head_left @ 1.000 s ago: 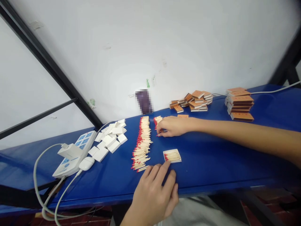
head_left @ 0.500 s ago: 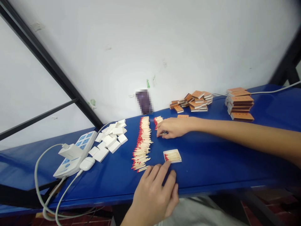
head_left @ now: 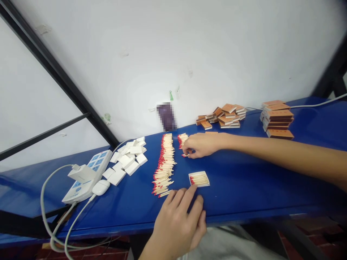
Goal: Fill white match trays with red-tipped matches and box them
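Note:
My left hand (head_left: 180,218) rests palm down at the table's front edge, fingers loosely apart and holding nothing. One of its fingertips touches or nearly touches the near edge of a white matchbox tray (head_left: 207,180), in which red-tipped matches lie side by side. Farther back, my right hand (head_left: 199,145) pinches a few matches (head_left: 185,155) between thumb and fingers, low over the blue table; their exact number is hidden. A small group of matches (head_left: 182,140) lies just beyond that hand. To the left runs a long row of loose matches (head_left: 166,159), heads facing left.
White matchbox trays (head_left: 126,161) are heaped at left, beside a power strip (head_left: 101,159) with a plugged-in charger and cables. Orange matchbox sleeves or boxes (head_left: 229,117) lie piled against the wall, and a taller stack (head_left: 278,119) stands farther right.
The right hand's fingers have lifted slightly and pinched together, and red match heads now show at their tips. My left hand and the tray stay in place.

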Demonstrator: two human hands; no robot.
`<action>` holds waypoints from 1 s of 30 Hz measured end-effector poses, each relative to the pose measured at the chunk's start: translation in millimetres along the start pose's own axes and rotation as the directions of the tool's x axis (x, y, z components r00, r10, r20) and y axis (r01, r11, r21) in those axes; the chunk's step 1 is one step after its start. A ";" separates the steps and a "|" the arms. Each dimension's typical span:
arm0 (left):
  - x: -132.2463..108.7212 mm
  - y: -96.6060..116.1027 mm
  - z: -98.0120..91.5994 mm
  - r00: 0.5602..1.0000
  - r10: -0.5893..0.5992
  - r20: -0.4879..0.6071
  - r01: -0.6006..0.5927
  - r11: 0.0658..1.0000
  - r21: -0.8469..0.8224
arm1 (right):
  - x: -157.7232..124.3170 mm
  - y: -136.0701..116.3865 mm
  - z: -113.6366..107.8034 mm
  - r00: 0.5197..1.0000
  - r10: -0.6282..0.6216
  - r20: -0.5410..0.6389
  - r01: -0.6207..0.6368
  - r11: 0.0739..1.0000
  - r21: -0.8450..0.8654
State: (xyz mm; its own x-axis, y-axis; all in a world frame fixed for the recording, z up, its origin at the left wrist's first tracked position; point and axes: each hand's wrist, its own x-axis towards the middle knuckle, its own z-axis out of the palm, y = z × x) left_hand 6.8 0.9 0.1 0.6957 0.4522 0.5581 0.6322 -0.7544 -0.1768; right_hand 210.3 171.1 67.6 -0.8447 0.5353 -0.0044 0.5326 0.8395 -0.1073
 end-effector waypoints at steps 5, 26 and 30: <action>-0.6 -0.5 1.0 1.000 0.000 -0.002 0.000 1.000 -0.005 | -0.3 -2.6 -2.4 1.000 0.007 0.013 -0.007 1.000 -0.005; -0.8 -0.2 0.7 1.000 0.002 0.002 -0.002 1.000 -0.006 | 2.2 2.1 3.8 1.000 -0.014 -0.014 0.014 1.000 -0.013; -0.1 0.5 0.8 1.000 0.001 0.004 -0.001 1.000 -0.004 | 1.3 0.4 2.8 1.000 -0.007 -0.014 0.007 1.000 -0.008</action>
State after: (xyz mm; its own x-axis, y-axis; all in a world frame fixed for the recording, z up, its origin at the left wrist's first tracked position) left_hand 7.3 0.8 -0.7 0.6979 0.4534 0.5545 0.6300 -0.7568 -0.1741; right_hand 209.3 171.9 64.8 -0.8477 0.5303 0.0106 0.5269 0.8442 -0.0990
